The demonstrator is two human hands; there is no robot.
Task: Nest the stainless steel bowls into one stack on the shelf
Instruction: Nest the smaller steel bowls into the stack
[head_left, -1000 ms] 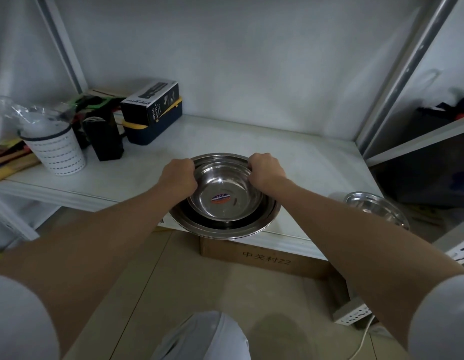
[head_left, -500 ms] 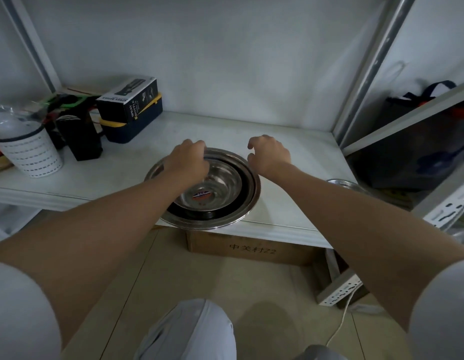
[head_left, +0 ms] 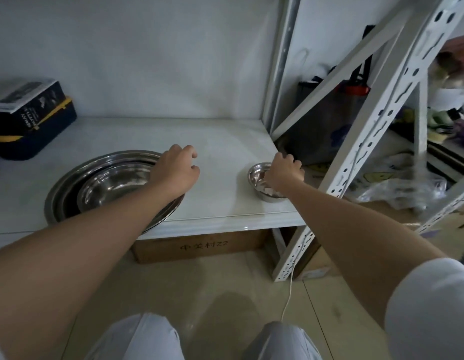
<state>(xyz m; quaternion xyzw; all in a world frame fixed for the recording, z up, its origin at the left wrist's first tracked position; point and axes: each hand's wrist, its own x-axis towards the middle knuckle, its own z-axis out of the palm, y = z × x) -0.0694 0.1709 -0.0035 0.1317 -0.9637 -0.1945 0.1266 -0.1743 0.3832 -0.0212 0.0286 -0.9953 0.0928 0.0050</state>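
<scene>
Already nested, a medium bowl (head_left: 114, 183) sits inside the large bowl (head_left: 69, 183) at the shelf's (head_left: 225, 152) front edge, left of centre. The small bowl (head_left: 259, 178) stands near the front right corner, well apart. Right hand (head_left: 284, 172) covers its far rim, fingers curled; whether they grip is unclear. Left hand (head_left: 175, 172) hangs loosely curled, empty, over the large bowl's right rim.

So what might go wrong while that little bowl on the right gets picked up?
The small bowl sits near the shelf's right front corner, so a slipped grip by the right hand could knock it to the floor. The big stack slightly overhangs the front edge under the left hand; a bump might tip it. Dropping the small bowl in off-centre could leave it tilted.
</scene>
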